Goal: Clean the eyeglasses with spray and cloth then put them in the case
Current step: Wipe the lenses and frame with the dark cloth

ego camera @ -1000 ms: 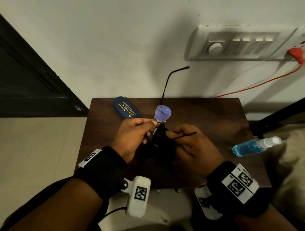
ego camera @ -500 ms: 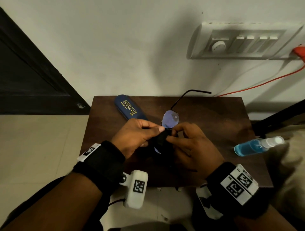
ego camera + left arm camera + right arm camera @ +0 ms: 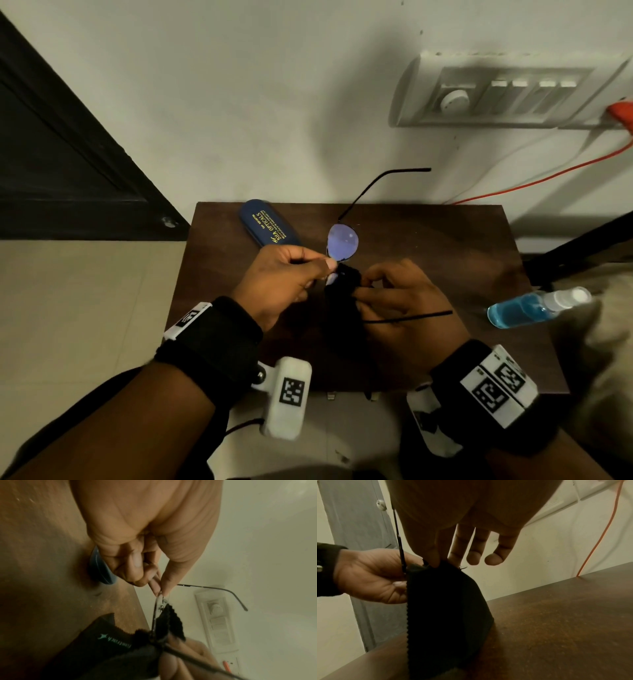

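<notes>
Left hand: the left hand [image 3: 281, 277] is raised over the wooden table [image 3: 428, 246]; thumb and forefinger pinch the eyeglasses [image 3: 343, 241] at the frame between the two lenses; the other fingers curl into the palm; the wrist view shows the pinch on the thin rim [image 3: 158, 595]
Right hand: the right hand [image 3: 400, 301] pinches the black cleaning cloth [image 3: 342, 291] round the nearer lens, thumb on one side and forefinger on the other; the remaining fingers [image 3: 494, 557] hang loosely bent, free of the cloth
Eyeglasses: held in the air between both hands, above the table's middle; the far lens shows bluish and uncovered; one temple arm [image 3: 383, 181] points up and away toward the wall; the other [image 3: 411, 317] lies across the back of the right hand
Cloth: folded over the near lens; its loose end hangs down to the table [image 3: 447, 608]; a pale logo shows on it [image 3: 115, 641]
Case: the blue glasses case [image 3: 267, 224] lies shut at the table's far left corner, just beyond the left hand
Spray: the spray bottle [image 3: 534, 306] of blue liquid lies on its side near the table's right edge, well apart from the hands
Wall: a switch panel [image 3: 507, 92] and an orange cable [image 3: 548, 174]
</notes>
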